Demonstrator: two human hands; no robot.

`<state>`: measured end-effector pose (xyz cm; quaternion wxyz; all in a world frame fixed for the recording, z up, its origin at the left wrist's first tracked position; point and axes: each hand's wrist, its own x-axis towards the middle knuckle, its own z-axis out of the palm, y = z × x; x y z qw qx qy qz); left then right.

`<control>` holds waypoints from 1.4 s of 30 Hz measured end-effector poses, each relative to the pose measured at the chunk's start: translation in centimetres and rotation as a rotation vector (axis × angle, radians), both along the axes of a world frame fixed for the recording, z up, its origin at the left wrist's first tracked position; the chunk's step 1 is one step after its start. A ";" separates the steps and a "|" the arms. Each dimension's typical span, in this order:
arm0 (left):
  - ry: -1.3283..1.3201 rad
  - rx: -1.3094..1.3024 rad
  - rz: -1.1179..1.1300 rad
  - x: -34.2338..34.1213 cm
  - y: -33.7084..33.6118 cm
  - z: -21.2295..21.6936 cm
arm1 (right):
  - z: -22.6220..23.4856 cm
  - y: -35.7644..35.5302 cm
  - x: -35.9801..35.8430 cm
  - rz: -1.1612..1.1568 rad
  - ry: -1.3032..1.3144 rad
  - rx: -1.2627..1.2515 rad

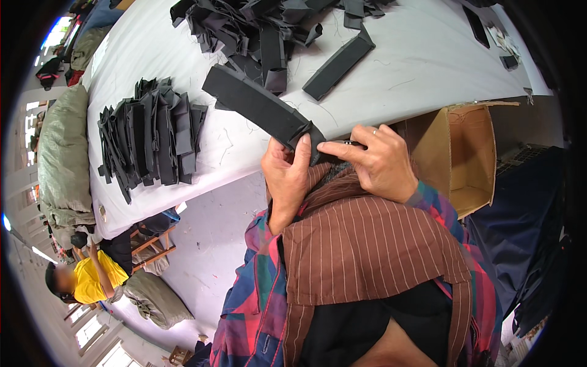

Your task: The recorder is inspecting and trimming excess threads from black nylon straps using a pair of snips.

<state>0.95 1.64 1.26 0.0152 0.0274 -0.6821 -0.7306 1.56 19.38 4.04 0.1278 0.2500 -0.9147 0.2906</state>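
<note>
My left hand (286, 174) pinches one end of a long black fabric strip (254, 109) between thumb and fingers. The strip slants up and to the left over the table's near edge, its held end folded. My right hand (376, 159) is closed around a slim black tool (351, 143), mostly hidden by the fingers, so its kind does not show. The right index finger stretches forward onto the strip's folded end, beside the left thumb. A separate black strip (339, 64) lies flat on the table just beyond.
On the white-covered table (244, 150), a stack of black strips (153, 131) stands at left and a loose heap (257, 30) lies at the far side. A phone (476, 27) rests far right. An open cardboard box (471, 156) is at my right. A person in yellow (98, 278) is at lower left.
</note>
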 end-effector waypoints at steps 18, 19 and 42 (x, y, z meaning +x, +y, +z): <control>-0.243 0.539 0.014 0.5 0.8 0.8 | -2.0 -0.7 -0.7 -0.140 -0.375 -0.884; -0.242 0.538 0.016 0.4 0.8 1.0 | -1.8 -0.6 -0.8 -0.092 -0.112 -0.718; -0.159 0.506 -0.065 0.8 -0.4 1.2 | 0.5 0.5 -0.7 -0.049 -0.150 -0.404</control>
